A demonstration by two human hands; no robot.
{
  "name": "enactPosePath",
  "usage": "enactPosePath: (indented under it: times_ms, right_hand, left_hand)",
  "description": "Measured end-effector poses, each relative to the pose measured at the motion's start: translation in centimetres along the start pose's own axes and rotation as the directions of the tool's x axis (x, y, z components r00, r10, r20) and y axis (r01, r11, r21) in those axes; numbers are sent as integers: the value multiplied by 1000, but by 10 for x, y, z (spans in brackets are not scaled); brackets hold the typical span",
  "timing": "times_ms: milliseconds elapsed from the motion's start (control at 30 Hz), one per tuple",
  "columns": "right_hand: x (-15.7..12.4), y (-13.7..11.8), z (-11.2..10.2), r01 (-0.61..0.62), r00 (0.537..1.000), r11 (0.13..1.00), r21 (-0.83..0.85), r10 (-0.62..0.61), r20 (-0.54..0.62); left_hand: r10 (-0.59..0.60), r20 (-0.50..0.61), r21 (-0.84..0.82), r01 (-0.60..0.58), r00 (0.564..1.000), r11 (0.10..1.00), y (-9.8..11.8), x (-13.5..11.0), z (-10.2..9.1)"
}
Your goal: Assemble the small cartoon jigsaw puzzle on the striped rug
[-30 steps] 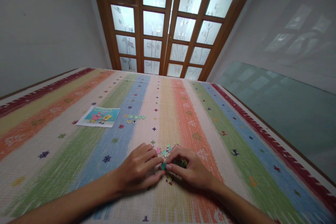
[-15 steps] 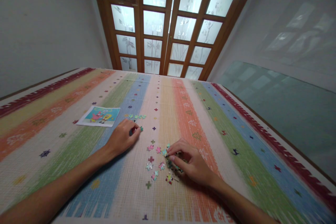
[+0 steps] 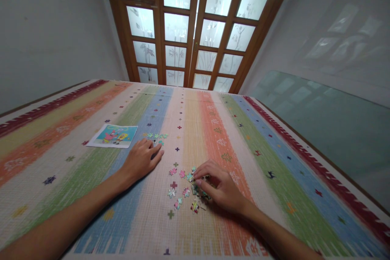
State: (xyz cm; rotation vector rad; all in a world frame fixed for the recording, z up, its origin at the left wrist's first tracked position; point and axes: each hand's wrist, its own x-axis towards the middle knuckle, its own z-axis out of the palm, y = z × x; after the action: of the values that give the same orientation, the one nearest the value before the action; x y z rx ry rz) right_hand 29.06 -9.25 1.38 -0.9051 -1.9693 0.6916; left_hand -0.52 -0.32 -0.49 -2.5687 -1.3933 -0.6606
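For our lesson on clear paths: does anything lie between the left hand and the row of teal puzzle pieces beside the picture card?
Nothing visible does. The left hand rests just short of the row of teal pieces, only striped mat between. The picture card lies aside; the loose pile is by the right hand.

Two bare hands and two bare forearms are all that shows of the person. The left hand is slim, with long, narrow fingers and smooth knuckles. The left forearm is slender and uncovered from the wrist to the near left corner. The right hand is of like build, with thin fingers, one showing a short nail. The right forearm is likewise uncovered down to the near edge, with its underside in shade.
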Motion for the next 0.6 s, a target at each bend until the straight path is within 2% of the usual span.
enactPosePath:
  times_ms: [267,467,533,600]
  right_hand:
    - [0,3,-2,4,1000,999,-40,-5,-18]
    - [1,7,-4,-54,999,983,-176,53,-10]
    - [1,7,-4,-82,996,972,-221,89,20]
    - [0,6,-4,-90,992,964,-250,108,58]
  left_hand:
    - [-4,0,61,4,1000,998,-9,2,-1]
    - [1,-63,12,0,998,1000,-11,1,-1]
    - [24,-99,-7,-25,995,1000,-7,1,-3]
    - [65,-119,-94,-76,991,993,1,-1,-7]
